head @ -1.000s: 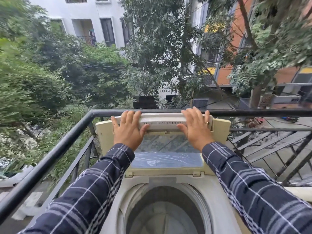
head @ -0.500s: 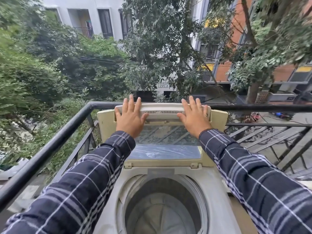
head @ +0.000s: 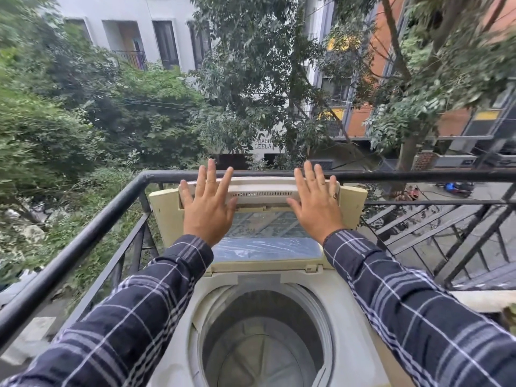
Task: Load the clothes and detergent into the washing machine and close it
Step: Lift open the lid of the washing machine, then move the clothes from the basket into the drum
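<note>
The bottom edge cuts off the near half of the washing machine [head: 307, 283], which stands on a balcony against the black railing [head: 83, 238]. Its drum [head: 262, 344] is dim, so only pale ridges at its base can be made out. The folded lid [head: 262, 194] stands raised at the back, and the hands hide both its upper corners. What lies behind its clear window is blurred by reflections. The left hand [head: 208, 208] and right hand [head: 315, 206] press flat on the lid, fingers straight and spread apart, tips reaching past its top edge to the rail. Plaid sleeves [head: 139, 317] cover both arms to the wrists. A second ago the fingers curled over the lid's top edge; now they lie open on it, and the lid stands closer to the rail.
</note>
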